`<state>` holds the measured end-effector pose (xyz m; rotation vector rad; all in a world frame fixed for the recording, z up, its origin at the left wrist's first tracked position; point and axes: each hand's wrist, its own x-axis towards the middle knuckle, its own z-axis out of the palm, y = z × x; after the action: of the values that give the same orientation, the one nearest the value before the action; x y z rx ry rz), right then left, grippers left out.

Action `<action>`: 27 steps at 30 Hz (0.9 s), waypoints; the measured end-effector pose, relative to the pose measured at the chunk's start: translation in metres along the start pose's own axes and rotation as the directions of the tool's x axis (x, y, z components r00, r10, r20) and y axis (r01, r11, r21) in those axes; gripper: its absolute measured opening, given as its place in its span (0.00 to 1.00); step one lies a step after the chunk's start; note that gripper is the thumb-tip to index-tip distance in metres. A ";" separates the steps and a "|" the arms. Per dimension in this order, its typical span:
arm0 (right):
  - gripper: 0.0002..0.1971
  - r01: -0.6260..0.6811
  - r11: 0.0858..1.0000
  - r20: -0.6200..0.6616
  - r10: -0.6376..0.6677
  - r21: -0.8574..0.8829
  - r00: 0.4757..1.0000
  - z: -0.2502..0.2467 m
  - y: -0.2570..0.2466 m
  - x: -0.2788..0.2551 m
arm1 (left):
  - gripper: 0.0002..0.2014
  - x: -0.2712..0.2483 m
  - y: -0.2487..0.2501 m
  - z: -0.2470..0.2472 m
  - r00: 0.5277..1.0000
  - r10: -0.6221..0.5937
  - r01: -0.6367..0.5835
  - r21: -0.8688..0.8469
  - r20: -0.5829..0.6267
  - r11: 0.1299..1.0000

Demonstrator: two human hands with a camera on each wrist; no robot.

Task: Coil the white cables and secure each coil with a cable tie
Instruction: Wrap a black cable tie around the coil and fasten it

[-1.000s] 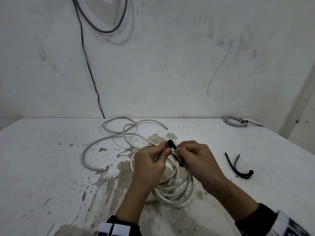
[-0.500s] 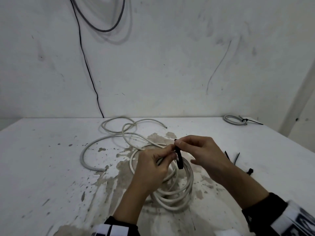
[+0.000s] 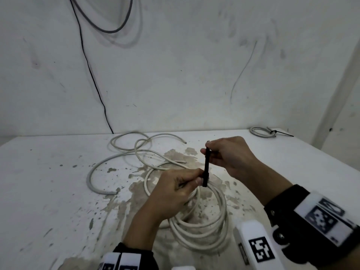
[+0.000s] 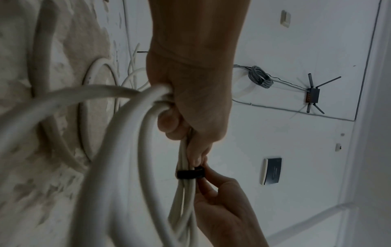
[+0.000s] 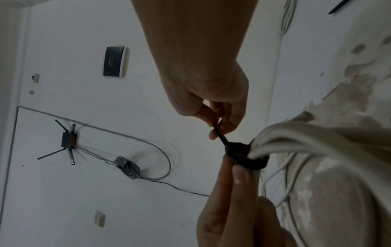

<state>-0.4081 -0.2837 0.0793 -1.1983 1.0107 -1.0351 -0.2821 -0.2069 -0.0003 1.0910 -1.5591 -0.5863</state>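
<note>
A white cable coil lies on the stained table in front of me, partly lifted by my left hand, which grips its bunched strands. A black cable tie loops around those strands. My right hand pinches the tie's tail and holds it straight up from the loop. A second white cable lies loose and uncoiled behind the coil.
A small grey coil with a black tie lies at the table's far right corner. A black wire and a grey cable loop hang on the wall behind. The table's right edge runs diagonally near my right forearm.
My right hand has moved up and away from my left, drawing the tie's tail out long and upright. The tie's loop has closed around the coil strands. The camera view dipped closer.
</note>
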 end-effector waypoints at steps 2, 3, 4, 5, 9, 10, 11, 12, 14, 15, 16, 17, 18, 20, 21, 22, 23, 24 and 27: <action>0.06 0.020 1.000 -0.045 -0.020 -0.005 0.999 0.001 -0.003 0.004 | 0.13 -0.001 0.000 0.002 1.000 -0.016 0.016 0.036 0.006 0.999; 0.07 0.036 0.999 -0.065 -0.037 -0.006 0.997 0.002 -0.004 0.005 | 0.13 -0.001 -0.001 0.004 0.999 -0.046 0.045 0.057 0.009 0.997; 0.08 0.059 0.998 -0.083 -0.060 -0.013 0.995 0.004 -0.004 0.006 | 0.12 0.001 -0.002 0.006 0.996 -0.089 0.088 0.078 0.013 0.993; 0.09 0.088 0.996 -0.097 -0.091 -0.035 0.991 0.006 -0.002 0.006 | 0.11 0.002 -0.004 0.008 0.990 -0.142 0.140 0.101 0.017 0.985; 0.10 0.282 0.933 -0.061 -0.302 -0.223 0.951 0.016 0.011 -0.001 | 0.11 0.004 -0.008 0.009 0.956 -0.293 0.290 0.224 -0.020 0.930; 0.11 0.340 0.901 -0.034 -0.362 -0.271 0.932 0.019 0.014 -0.005 | 0.11 0.005 -0.008 0.008 0.954 -0.297 0.299 0.220 -0.046 0.928; 0.11 0.395 0.862 -0.003 -0.417 -0.319 0.909 0.022 0.016 -0.010 | 0.10 0.005 -0.006 0.008 0.951 -0.298 0.308 0.208 -0.079 0.929; 0.10 0.451 0.818 0.031 -0.472 -0.357 0.881 0.025 0.017 -0.016 | 0.10 0.006 -0.005 0.008 0.947 -0.299 0.317 0.201 -0.117 0.927; 0.10 0.569 0.730 0.100 -0.579 -0.380 0.809 0.028 0.020 -0.025 | 0.10 0.007 -0.003 0.006 0.936 -0.304 0.339 0.212 -0.180 0.917; 0.09 0.614 0.697 0.137 -0.613 -0.370 0.778 0.029 0.021 -0.029 | 0.10 0.007 -0.001 0.004 0.930 -0.308 0.349 0.221 -0.202 0.911; 0.09 0.647 0.679 0.181 -0.628 -0.348 0.757 0.028 0.021 -0.031 | 0.10 0.006 0.000 0.002 0.925 -0.306 0.355 0.222 -0.225 0.908; 0.09 0.666 0.675 0.229 -0.627 -0.317 0.744 0.026 0.022 -0.031 | 0.10 0.005 0.001 0.000 0.921 -0.304 0.356 0.211 -0.246 0.910; 0.09 0.679 0.679 0.273 -0.622 -0.278 0.734 0.023 0.021 -0.031 | 0.09 0.005 0.001 -0.002 0.916 -0.300 0.354 0.187 -0.265 0.916; 0.05 0.671 0.702 0.347 -0.584 -0.237 0.734 0.015 0.019 -0.024 | 0.09 0.003 0.003 -0.006 0.902 -0.297 0.343 0.103 -0.312 0.934; 0.08 0.643 0.712 0.374 -0.536 -0.282 0.757 0.010 0.019 -0.019 | 0.09 0.003 0.004 -0.006 0.891 -0.299 0.335 0.051 -0.341 0.941; 0.14 0.614 0.693 0.401 -0.475 -0.378 0.783 0.006 0.021 -0.013 | 0.09 0.003 0.006 -0.007 0.877 -0.303 0.328 0.003 -0.373 0.945; 0.21 0.586 0.637 0.429 -0.405 -0.501 0.807 0.001 0.025 -0.009 | 0.09 0.003 0.007 -0.008 0.860 -0.309 0.320 -0.041 -0.406 0.946; 0.25 0.563 0.567 0.457 -0.334 -0.601 0.824 -0.001 0.030 -0.008 | 0.09 0.003 0.010 -0.008 0.841 -0.317 0.314 -0.082 -0.438 0.946; 0.14 0.569 0.505 0.538 -0.223 -0.650 0.813 -0.001 0.047 -0.014 | 0.09 0.004 0.017 -0.009 0.809 -0.317 0.277 -0.155 -0.495 0.948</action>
<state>-0.4088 -0.2667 0.0337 -2.4004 0.8839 -0.6035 -0.2795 -0.2012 0.0184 1.3180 -0.8973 -0.4999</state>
